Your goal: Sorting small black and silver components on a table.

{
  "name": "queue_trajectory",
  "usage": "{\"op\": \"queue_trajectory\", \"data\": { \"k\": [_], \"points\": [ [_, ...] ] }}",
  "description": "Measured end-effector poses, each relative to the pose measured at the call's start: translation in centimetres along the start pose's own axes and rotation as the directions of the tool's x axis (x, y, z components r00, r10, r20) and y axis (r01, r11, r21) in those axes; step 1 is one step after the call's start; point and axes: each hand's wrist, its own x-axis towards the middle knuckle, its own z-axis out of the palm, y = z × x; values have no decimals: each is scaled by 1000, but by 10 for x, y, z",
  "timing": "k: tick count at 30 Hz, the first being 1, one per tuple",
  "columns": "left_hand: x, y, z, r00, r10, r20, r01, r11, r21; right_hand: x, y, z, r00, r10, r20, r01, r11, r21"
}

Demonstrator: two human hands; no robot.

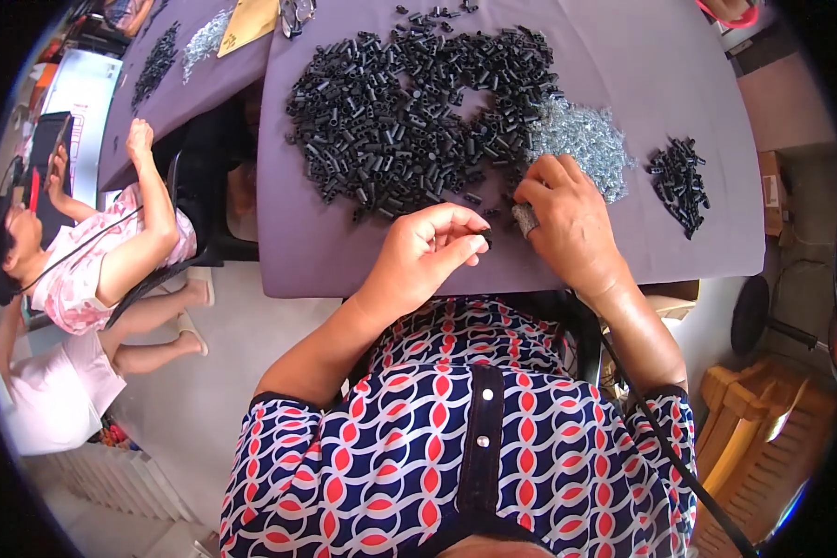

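Observation:
My left hand [425, 253] is closed, with a small black tube-shaped piece [485, 238] pinched between thumb and forefinger at the table's near edge. To its right, my right hand [567, 216] lies with curled fingers at the near side of a heap of small clear, shiny pieces [581, 139]. A greyish wrap [525, 219] shows at one of its fingers. What those fingertips hold, if anything, is hidden. Beyond both hands spreads a large heap of short black tubes [381, 121], touching the clear pieces.
A smaller pile of black pieces [681, 184] lies right on the purple-grey cloth [660, 74]. At left, another person [93, 242] sits by a second table with more piles [205, 42]. A wooden chair [763, 428] stands lower right. A black cord [679, 456] crosses my right side.

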Motion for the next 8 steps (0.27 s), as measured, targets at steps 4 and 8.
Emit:
{"op": "queue_trajectory", "data": {
  "k": [4,8],
  "points": [
    [-1,-1,-1,1000,-18,17,18,1000,-2,-1,1,-3,999,2,42,-4,999,49],
    [-1,-3,1,998,-53,18,54,997,-57,-7,11,-1,997,17,-73,-2,979,206]
  ]
}}
